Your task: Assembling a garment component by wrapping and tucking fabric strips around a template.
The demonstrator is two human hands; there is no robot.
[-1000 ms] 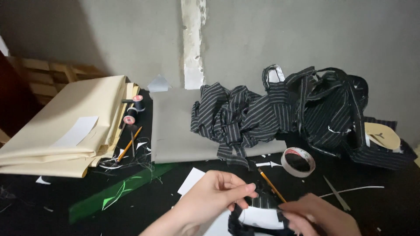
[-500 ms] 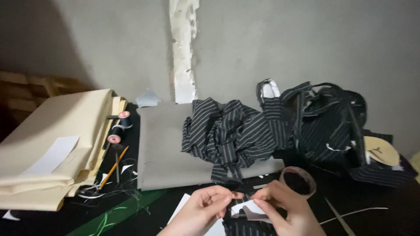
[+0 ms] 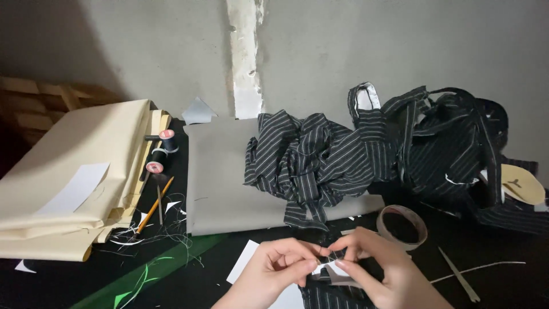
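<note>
Black fabric (image 3: 311, 163) with white pinstripes, cream cloth (image 3: 68, 171), grey sheet (image 3: 220, 177) and green ruler (image 3: 154, 272) are being shown.

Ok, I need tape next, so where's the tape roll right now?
In the head view the tape roll lies flat on the dark table, right of centre, just beyond the right hand and in front of the heap of striped fabric.

A stack of cream fabric (image 3: 74, 177) lies at the left, with a white paper (image 3: 74, 187) on top and thread spools (image 3: 162, 150) and a pencil (image 3: 153, 209) just beside its right edge. A grey cloth (image 3: 220, 174) sits in the middle under a heap of striped fabric (image 3: 320, 157), with more dark straps (image 3: 452, 143) far right. A tape roll (image 3: 402, 226) lies near right, and a green strip (image 3: 154, 272) near left.
</note>
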